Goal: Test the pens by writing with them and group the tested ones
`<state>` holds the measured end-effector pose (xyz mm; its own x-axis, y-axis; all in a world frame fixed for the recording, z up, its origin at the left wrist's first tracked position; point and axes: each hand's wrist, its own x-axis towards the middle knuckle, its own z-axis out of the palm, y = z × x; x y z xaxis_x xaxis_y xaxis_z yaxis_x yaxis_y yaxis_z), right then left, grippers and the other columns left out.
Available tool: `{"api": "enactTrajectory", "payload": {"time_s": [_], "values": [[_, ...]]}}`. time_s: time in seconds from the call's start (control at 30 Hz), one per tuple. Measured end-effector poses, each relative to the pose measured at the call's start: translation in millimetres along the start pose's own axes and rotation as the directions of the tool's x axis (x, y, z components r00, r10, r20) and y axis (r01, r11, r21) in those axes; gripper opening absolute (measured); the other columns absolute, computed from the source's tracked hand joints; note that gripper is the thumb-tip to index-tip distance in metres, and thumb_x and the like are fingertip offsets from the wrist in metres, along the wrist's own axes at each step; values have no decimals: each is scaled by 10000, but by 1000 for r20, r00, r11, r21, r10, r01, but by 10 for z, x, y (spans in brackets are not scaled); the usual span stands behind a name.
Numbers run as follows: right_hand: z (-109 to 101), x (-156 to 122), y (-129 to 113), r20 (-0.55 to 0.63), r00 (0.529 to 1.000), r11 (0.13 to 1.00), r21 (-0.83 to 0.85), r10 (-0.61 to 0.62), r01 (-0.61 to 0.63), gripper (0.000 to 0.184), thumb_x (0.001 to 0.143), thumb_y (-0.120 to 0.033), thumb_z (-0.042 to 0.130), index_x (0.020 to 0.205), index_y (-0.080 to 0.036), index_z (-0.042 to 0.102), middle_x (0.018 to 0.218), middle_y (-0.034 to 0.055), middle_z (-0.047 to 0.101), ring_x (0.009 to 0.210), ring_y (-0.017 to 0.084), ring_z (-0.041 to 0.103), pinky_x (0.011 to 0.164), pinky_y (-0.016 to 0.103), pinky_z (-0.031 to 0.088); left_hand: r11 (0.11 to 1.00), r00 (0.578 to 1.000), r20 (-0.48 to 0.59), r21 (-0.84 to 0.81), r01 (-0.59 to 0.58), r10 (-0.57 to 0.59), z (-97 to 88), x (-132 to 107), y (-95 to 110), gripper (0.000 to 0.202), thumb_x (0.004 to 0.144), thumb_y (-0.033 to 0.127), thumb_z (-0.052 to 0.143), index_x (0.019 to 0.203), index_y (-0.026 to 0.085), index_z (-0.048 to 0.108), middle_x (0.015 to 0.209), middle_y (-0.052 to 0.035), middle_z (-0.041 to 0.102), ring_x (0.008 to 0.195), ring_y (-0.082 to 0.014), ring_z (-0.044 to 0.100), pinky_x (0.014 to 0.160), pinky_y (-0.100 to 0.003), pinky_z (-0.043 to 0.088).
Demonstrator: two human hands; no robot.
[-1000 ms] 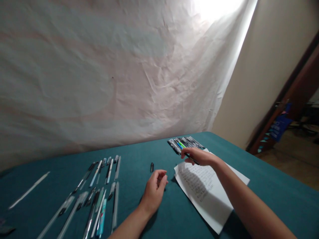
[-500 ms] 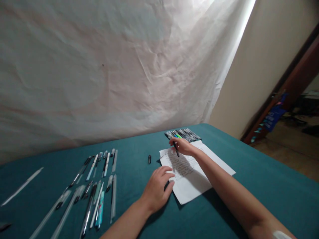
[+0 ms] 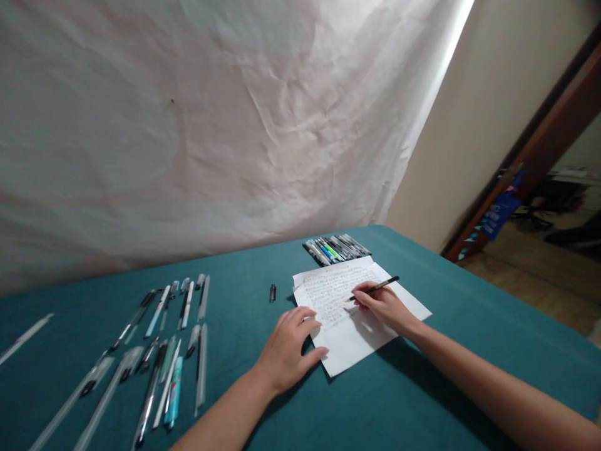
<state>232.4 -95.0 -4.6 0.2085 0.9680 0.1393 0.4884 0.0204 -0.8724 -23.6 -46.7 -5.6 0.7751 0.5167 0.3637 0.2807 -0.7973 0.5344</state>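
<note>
My right hand (image 3: pixel 382 305) pinches a black pen (image 3: pixel 375 288), its tip resting on a white sheet of paper (image 3: pixel 342 341) that is covered in handwriting. My left hand (image 3: pixel 288 347) lies flat with fingers spread, pressing on the sheet's left edge. A small black pen cap (image 3: pixel 272 292) lies on the teal tablecloth (image 3: pixel 451 351) just left of the paper.
Several pens (image 3: pixel 166 351) lie in rows at the left of the table. A second group of pens (image 3: pixel 335 248) sits just beyond the paper. A crumpled white sheet (image 3: pixel 211 125) hangs behind the table. An open doorway (image 3: pixel 539 200) is at the right.
My right hand pulled the pen back from the far pen group onto the middle of the paper. My left hand moved right and flattened on the sheet's edge. The paper shifted and turned.
</note>
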Motion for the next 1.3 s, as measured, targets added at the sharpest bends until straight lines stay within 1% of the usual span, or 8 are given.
{"api": "enactTrajectory", "payload": {"time_s": [0.07, 0.17, 0.3, 0.43, 0.6, 0.77, 0.87, 1.3], "values": [[-32, -84, 60, -24, 1000, 1000, 5, 18, -18, 216, 797, -356, 505, 811, -155, 583, 636, 10, 595, 548, 123, 533, 519, 231, 420, 1000, 1000, 4, 6, 9, -9, 11, -3, -17, 354, 714, 357, 632, 1041, 233, 580, 1190, -85, 514, 1120, -264, 439, 952, -432, 323], [-56, -137, 120, -41, 999, 999, -11, 30, -31, 161, 787, -315, 504, 737, -168, 546, 598, -6, 575, 541, 122, 520, 516, 229, 403, 999, 1000, 12, 16, 27, -27, 20, -4, -32, 387, 698, 388, 642, 1046, 232, 577, 1193, -85, 513, 1122, -267, 438, 956, -434, 319], [-51, -161, 183, -99, 995, 999, -48, 17, -22, 166, 788, -322, 491, 686, -191, 481, 535, -36, 524, 468, 109, 460, 460, 225, 357, 999, 999, 24, 28, 41, -42, 23, 1, -33, 395, 699, 403, 640, 1048, 231, 575, 1188, -84, 512, 1115, -264, 439, 952, -427, 323], [-53, -174, 239, -124, 992, 998, -54, 6, -12, 191, 803, -336, 468, 669, -201, 449, 521, -47, 487, 448, 103, 432, 447, 226, 342, 999, 998, 33, 11, 49, -50, 24, 9, -31, 393, 700, 405, 636, 1050, 239, 575, 1151, -79, 529, 1080, -263, 457, 935, -437, 332], [-52, -175, 278, -117, 993, 998, -69, 2, -10, 185, 816, -333, 454, 685, -202, 446, 527, -45, 475, 451, 103, 423, 443, 228, 332, 998, 998, 31, 1, 59, -59, 17, 13, -29, 387, 692, 400, 642, 1039, 240, 582, 1142, -80, 533, 1071, -265, 464, 932, -436, 333], [-42, -176, 267, -115, 992, 993, -104, -60, 48, 170, 800, -307, 473, 672, -196, 453, 557, -35, 470, 486, 103, 407, 456, 230, 319, 998, 998, 26, -16, 57, -57, 16, 11, -30, 381, 690, 396, 641, 1034, 242, 586, 1141, -76, 534, 1067, -264, 469, 929, -438, 337], [-42, -178, 266, -117, 992, 994, -100, -53, 42, 172, 805, -304, 466, 671, -198, 448, 541, -42, 452, 467, 100, 386, 450, 232, 306, 998, 998, 21, -15, 55, -55, 20, 10, -33, 387, 690, 404, 638, 1039, 244, 583, 1135, -74, 537, 1064, -263, 471, 927, -443, 337], [-47, -186, 240, -106, 992, 994, -93, -68, 58, 174, 809, -295, 462, 666, -198, 440, 546, -44, 436, 474, 101, 375, 463, 237, 304, 998, 998, 34, -4, 60, -60, 18, 13, -27, 390, 694, 403, 634, 1044, 239, 579, 1137, -77, 533, 1061, -264, 471, 924, -438, 343]]}}
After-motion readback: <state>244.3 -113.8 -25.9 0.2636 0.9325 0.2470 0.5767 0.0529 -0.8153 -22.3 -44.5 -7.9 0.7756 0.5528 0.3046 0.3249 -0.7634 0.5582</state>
